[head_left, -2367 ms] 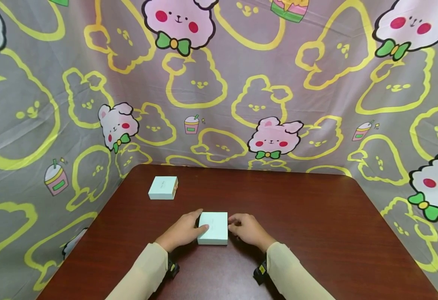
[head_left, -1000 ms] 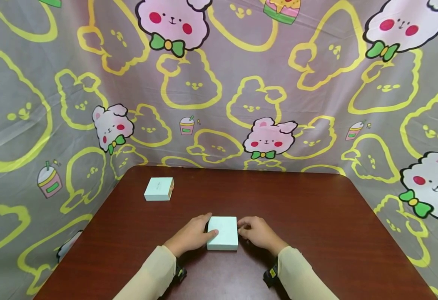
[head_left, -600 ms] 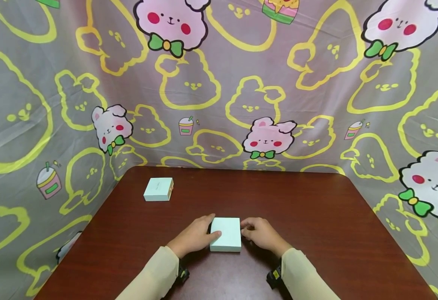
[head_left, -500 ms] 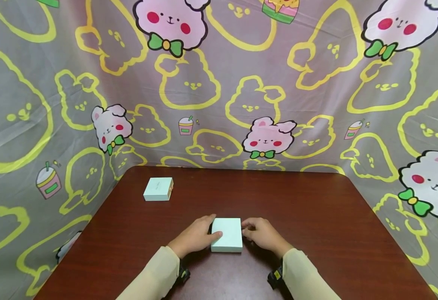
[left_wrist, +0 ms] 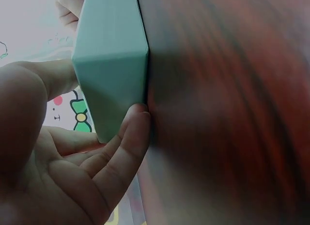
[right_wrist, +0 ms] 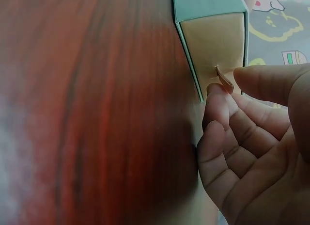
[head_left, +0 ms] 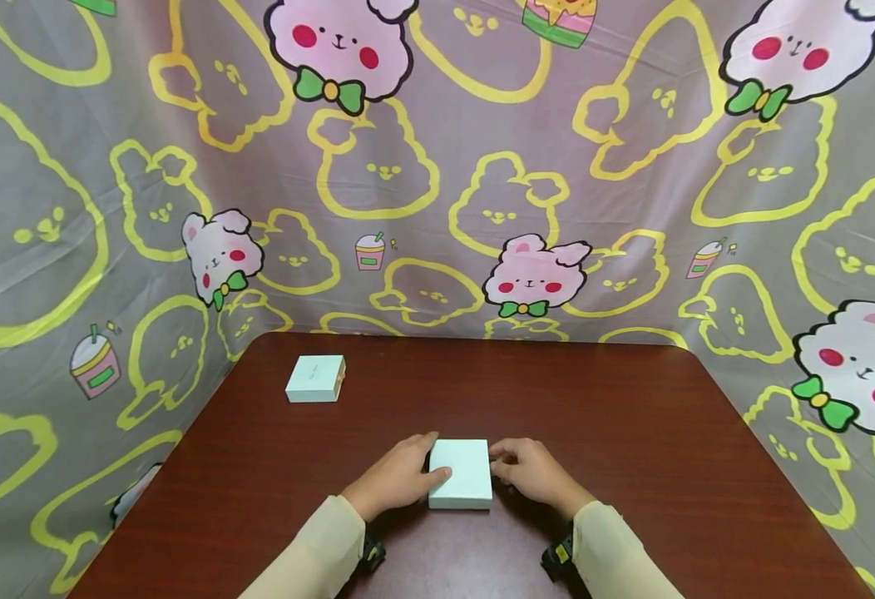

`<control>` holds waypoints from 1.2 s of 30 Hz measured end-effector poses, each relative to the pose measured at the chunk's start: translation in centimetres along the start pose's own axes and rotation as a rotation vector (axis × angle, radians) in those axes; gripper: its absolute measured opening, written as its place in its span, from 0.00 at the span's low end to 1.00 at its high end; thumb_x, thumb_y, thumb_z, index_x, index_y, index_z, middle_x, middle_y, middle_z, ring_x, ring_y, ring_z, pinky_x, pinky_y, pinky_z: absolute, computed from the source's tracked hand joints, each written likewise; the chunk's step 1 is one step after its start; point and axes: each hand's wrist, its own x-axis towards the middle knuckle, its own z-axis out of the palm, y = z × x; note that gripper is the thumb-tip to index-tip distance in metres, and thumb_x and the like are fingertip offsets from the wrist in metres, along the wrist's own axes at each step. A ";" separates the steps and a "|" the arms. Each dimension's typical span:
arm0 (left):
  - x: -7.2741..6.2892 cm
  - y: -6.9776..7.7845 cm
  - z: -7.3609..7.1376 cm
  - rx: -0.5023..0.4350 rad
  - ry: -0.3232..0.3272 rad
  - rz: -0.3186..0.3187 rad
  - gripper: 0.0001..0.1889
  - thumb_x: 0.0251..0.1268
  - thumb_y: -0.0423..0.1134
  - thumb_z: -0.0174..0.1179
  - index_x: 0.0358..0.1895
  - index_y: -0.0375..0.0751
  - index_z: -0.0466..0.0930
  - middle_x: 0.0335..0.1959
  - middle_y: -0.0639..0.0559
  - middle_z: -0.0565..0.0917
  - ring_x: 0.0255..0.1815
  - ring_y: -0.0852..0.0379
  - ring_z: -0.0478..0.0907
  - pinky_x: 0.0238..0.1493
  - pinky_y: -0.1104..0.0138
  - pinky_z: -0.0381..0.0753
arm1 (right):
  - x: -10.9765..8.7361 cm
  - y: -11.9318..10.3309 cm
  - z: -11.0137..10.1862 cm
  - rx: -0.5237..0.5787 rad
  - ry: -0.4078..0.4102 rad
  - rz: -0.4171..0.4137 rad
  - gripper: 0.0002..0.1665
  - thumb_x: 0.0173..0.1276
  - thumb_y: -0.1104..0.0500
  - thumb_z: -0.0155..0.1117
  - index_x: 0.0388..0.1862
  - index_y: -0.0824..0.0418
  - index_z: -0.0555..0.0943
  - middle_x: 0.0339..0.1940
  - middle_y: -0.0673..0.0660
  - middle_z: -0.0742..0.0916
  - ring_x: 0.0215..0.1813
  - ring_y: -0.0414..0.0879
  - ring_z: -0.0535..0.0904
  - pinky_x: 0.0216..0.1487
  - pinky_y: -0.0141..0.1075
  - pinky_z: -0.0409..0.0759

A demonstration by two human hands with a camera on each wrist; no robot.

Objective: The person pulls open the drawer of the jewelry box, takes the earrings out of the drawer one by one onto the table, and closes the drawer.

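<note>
A flat mint-green drawer box (head_left: 463, 474) sits on the table in front of me. My left hand (head_left: 402, 476) grips its left side, thumb on the top face; the left wrist view shows fingers (left_wrist: 128, 147) against the end wall. At the right end, my right hand (head_left: 535, 474) has bent fingers around a short brown ribbon pull (right_wrist: 224, 80). The pull comes out of the tan drawer front (right_wrist: 213, 45), which sits flush in its sleeve. Thumb and fingertips are near the ribbon, with no firm pinch visible.
A second mint-green box (head_left: 316, 378) with a tan right end stands at the table's back left. The dark red-brown wooden table (head_left: 595, 408) is enclosed by a grey curtain (head_left: 422, 225) with cartoon rabbits. Each wrist wears a small black device.
Both hands and the box appear shifted right and slightly lower in the head view, while the background has shifted slightly left. The hands' hold around the box looks the same.
</note>
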 end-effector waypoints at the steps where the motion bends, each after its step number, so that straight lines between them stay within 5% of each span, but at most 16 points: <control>1: 0.0 0.1 0.1 -0.001 0.000 0.002 0.39 0.69 0.58 0.55 0.72 0.31 0.61 0.68 0.37 0.68 0.69 0.45 0.64 0.63 0.50 0.66 | -0.1 0.0 -0.1 -0.003 0.000 0.004 0.13 0.69 0.62 0.63 0.50 0.66 0.82 0.33 0.52 0.86 0.27 0.44 0.80 0.27 0.37 0.78; 36: 0.3 2.2 1.4 0.069 -0.004 0.042 0.38 0.68 0.59 0.56 0.70 0.33 0.65 0.64 0.41 0.72 0.64 0.48 0.70 0.60 0.54 0.69 | -2.4 0.8 -1.6 0.009 -0.022 0.041 0.14 0.70 0.61 0.62 0.51 0.66 0.82 0.31 0.51 0.86 0.27 0.46 0.79 0.24 0.38 0.78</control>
